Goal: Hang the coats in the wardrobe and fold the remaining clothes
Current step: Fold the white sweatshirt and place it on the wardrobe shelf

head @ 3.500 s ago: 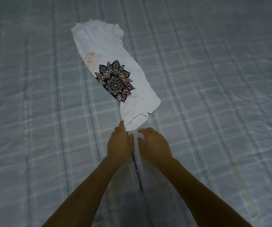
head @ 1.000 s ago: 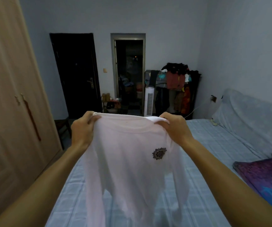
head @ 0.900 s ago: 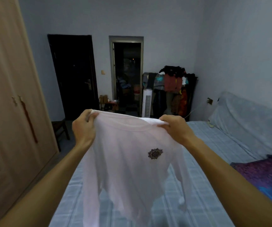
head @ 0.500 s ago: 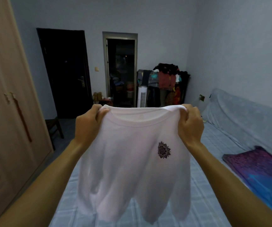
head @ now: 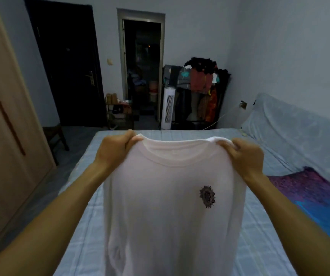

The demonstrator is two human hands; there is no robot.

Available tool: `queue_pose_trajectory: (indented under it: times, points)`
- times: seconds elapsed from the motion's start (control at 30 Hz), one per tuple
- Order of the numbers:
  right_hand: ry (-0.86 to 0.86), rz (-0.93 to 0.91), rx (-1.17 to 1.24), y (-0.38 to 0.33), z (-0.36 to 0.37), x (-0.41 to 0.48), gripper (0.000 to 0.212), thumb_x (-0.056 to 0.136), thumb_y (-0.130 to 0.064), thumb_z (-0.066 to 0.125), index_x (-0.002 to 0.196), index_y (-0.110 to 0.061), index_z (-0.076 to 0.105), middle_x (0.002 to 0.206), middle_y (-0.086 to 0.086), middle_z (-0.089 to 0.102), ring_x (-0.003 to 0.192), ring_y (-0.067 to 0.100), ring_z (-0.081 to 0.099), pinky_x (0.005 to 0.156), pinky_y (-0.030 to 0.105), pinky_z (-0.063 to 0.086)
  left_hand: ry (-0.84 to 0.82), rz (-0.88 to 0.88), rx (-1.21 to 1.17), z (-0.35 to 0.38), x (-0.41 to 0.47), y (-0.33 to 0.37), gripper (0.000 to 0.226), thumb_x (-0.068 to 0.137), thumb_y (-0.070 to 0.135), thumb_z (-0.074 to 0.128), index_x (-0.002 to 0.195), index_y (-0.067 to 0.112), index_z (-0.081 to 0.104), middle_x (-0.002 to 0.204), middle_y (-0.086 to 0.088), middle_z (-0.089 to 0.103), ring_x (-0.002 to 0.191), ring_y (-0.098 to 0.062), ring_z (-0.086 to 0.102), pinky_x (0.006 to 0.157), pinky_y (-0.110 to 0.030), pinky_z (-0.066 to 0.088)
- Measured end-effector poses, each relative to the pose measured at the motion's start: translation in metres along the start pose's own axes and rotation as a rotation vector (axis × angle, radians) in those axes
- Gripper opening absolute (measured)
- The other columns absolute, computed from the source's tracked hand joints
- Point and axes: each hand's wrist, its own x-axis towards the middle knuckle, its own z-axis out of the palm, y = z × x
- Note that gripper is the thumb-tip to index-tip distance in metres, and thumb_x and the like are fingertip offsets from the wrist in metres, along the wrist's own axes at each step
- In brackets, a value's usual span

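A white T-shirt with a small dark mandala print on its chest hangs in the air in front of me, spread flat and facing me. My left hand grips its left shoulder by the collar. My right hand grips the right shoulder. The shirt's lower hem runs out of the bottom of the view. Below and behind it lies the bed with a pale blue checked sheet. The wooden wardrobe stands to the left with its doors closed.
A purple and blue cloth lies on the bed's right side beside a covered headboard. At the far wall stand a loaded clothes rack, a white tower fan, a dark door and an open doorway.
The shirt came up off the bed and was shaken out. Over the last second my hands spread apart at the shoulders, pulling the shirt flat and a little lower.
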Motion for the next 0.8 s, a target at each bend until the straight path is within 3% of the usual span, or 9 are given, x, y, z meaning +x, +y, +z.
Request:
queue_pose_trajectory:
  times: [0.1, 0.27, 0.37, 0.43, 0.5, 0.53, 0.6, 0.7, 0.8]
  points:
    - [-0.202, 0.022, -0.009, 0.038, 0.035, -0.007, 0.064, 0.080, -0.071, 0.049, 0.047, -0.020, 0.027, 0.040, -0.008, 0.031, 0.039, 0.013, 0.033, 0.043, 0.025, 0.023, -0.104, -0.044, 0.043, 0.045, -0.001, -0.023, 0.059, 0.083, 0.067, 0.034, 0.082, 0.015, 0.061, 0.067, -0.006, 0.064, 0.063, -0.026, 0.061, 0.060, -0.030, 0.043]
    - [-0.489, 0.139, 0.013, 0.115, 0.126, -0.023, 0.062, 0.079, -0.067, 0.052, 0.048, -0.017, 0.031, 0.041, -0.003, 0.036, 0.043, 0.015, 0.037, 0.046, 0.032, 0.027, -0.308, -0.089, 0.119, 0.141, 0.003, -0.068, 0.058, 0.079, 0.070, 0.032, 0.084, 0.018, 0.057, 0.068, -0.007, 0.065, 0.063, -0.028, 0.060, 0.058, -0.029, 0.040]
    - [-0.576, 0.226, -0.046, 0.159, 0.194, -0.023, 0.062, 0.082, -0.066, 0.052, 0.048, -0.016, 0.036, 0.043, -0.003, 0.040, 0.045, 0.016, 0.042, 0.046, 0.031, 0.028, -0.388, -0.021, 0.176, 0.215, 0.023, -0.105, 0.064, 0.082, 0.079, 0.017, 0.084, 0.022, 0.048, 0.067, -0.011, 0.065, 0.058, -0.032, 0.061, 0.054, -0.029, 0.036]
    - [-0.546, 0.268, -0.126, 0.181, 0.248, -0.014, 0.060, 0.084, -0.066, 0.048, 0.050, -0.017, 0.041, 0.048, -0.004, 0.046, 0.050, 0.017, 0.048, 0.046, 0.029, 0.026, -0.383, -0.044, 0.254, 0.275, 0.050, -0.131, 0.061, 0.087, 0.070, 0.024, 0.088, 0.016, 0.052, 0.072, -0.016, 0.066, 0.062, -0.035, 0.062, 0.055, -0.032, 0.035]
    - [-0.468, 0.303, -0.142, 0.197, 0.311, -0.007, 0.046, 0.090, -0.058, 0.048, 0.064, -0.021, 0.058, 0.067, -0.002, 0.059, 0.068, 0.021, 0.057, 0.052, 0.028, 0.033, -0.328, -0.190, 0.345, 0.337, 0.077, -0.152, 0.043, 0.091, 0.052, 0.048, 0.096, 0.009, 0.056, 0.087, -0.018, 0.066, 0.077, -0.037, 0.063, 0.062, -0.037, 0.037]
    - [-0.424, 0.336, -0.106, 0.202, 0.341, -0.010, 0.035, 0.092, -0.050, 0.050, 0.082, -0.020, 0.066, 0.084, 0.001, 0.064, 0.081, 0.024, 0.059, 0.062, 0.030, 0.039, -0.296, -0.266, 0.355, 0.366, 0.084, -0.159, 0.036, 0.090, 0.043, 0.056, 0.102, 0.008, 0.057, 0.095, -0.018, 0.065, 0.085, -0.037, 0.061, 0.069, -0.040, 0.039]
    - [-0.368, 0.416, 0.015, 0.212, 0.393, -0.030, 0.028, 0.094, -0.035, 0.053, 0.112, -0.015, 0.063, 0.107, 0.007, 0.063, 0.101, 0.026, 0.055, 0.083, 0.037, 0.042, -0.279, -0.309, 0.318, 0.421, 0.073, -0.170, 0.036, 0.087, 0.034, 0.063, 0.111, 0.007, 0.058, 0.107, -0.018, 0.061, 0.097, -0.037, 0.056, 0.084, -0.042, 0.036]
    - [-0.477, 0.492, 0.123, 0.221, 0.442, -0.102, 0.032, 0.095, -0.032, 0.048, 0.119, -0.015, 0.059, 0.116, 0.007, 0.060, 0.110, 0.026, 0.051, 0.097, 0.039, 0.039, -0.398, -0.299, 0.210, 0.483, -0.001, -0.178, 0.038, 0.089, 0.039, 0.054, 0.112, 0.009, 0.059, 0.108, -0.014, 0.060, 0.099, -0.034, 0.055, 0.087, -0.039, 0.033]
    - [-0.674, 0.513, 0.120, 0.227, 0.457, -0.191, 0.037, 0.091, -0.034, 0.045, 0.118, -0.015, 0.061, 0.120, 0.006, 0.059, 0.115, 0.027, 0.052, 0.100, 0.037, 0.036, -0.628, -0.412, 0.156, 0.512, -0.105, -0.182, 0.051, 0.090, 0.049, 0.037, 0.115, 0.010, 0.058, 0.111, -0.011, 0.061, 0.101, -0.034, 0.058, 0.090, -0.042, 0.038]
